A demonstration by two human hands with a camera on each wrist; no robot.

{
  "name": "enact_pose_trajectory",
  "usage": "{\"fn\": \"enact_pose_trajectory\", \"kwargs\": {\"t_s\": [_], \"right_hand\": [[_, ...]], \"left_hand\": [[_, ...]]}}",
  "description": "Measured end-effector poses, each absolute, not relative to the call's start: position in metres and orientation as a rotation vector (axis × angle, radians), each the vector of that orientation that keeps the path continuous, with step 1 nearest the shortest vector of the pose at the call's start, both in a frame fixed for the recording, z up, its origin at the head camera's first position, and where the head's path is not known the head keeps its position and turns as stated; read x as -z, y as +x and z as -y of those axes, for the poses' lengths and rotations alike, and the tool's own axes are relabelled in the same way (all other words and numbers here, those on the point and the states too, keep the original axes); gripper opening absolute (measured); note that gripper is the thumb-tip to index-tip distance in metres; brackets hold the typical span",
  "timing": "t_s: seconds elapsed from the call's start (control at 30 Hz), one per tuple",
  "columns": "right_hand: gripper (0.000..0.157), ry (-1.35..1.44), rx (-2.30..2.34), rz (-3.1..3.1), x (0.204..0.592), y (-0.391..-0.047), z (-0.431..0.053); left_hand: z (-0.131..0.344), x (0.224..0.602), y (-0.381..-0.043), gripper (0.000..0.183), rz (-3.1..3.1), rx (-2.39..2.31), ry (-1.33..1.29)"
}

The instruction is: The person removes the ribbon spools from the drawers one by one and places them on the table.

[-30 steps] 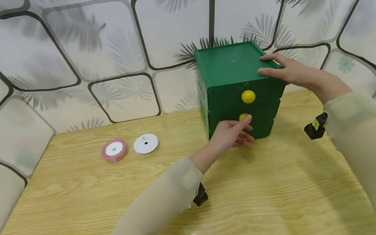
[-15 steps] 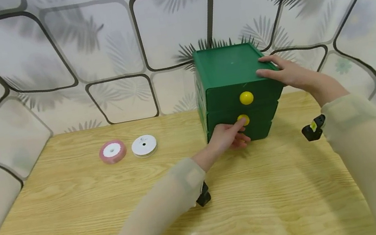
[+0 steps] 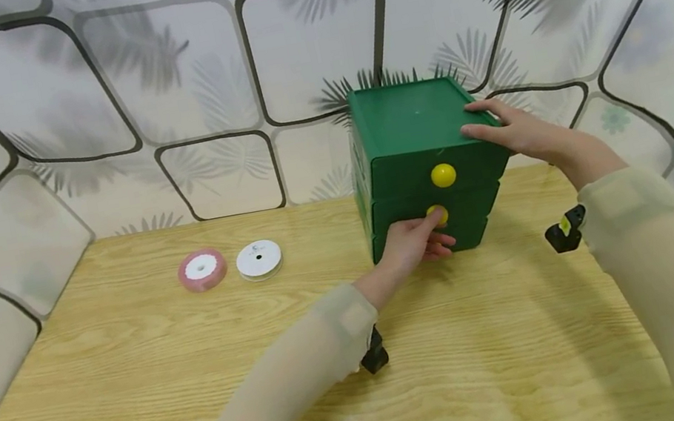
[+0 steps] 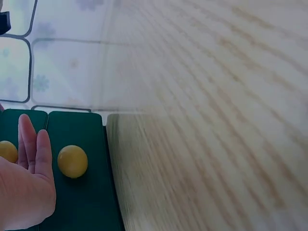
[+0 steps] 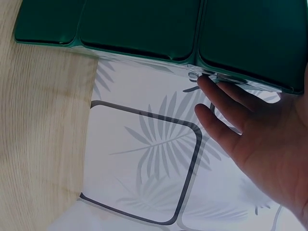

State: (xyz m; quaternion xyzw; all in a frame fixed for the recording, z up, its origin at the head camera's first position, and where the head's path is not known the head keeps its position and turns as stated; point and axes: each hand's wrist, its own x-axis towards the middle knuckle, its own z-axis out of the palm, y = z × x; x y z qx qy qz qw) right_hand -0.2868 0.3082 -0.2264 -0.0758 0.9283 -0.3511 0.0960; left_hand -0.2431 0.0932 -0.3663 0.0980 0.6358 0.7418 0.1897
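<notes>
A green drawer cabinet with yellow knobs stands against the back of the table, its drawers closed. My left hand is at the middle drawer's knob, thumb laid on it from above. In the left wrist view, the other fingers extend straight beneath that knob, and the lowest drawer's knob sticks out beside them. My right hand rests on the cabinet's top right edge, thumb and a finger on top. The right wrist view shows its remaining fingers reaching straight along the side.
To the left of the cabinet lie two ribbon spools, a pink one and a white one, flat on the wooden table. A patterned backdrop rises right behind the cabinet and along both sides.
My left hand has shifted slightly, its thumb now on the middle knob with more of the knob showing. The right hand stays on the cabinet's edge, and the cabinet keeps its place.
</notes>
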Motion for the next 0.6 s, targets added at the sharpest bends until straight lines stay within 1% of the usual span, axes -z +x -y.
{"fn": "enact_pose_trajectory", "kwargs": {"t_s": [0.3,0.6], "right_hand": [[0.076,-0.247,1.038,-2.758,0.228,-0.288,-0.309],[0.078,-0.229,1.063,-2.743,0.230,-0.288,-0.308]], "left_hand": [[-0.091,0.368,-0.224,0.046,-1.854,-1.993,0.268],[-0.087,0.368,-0.196,0.042,-1.834,-1.962,0.279]]}}
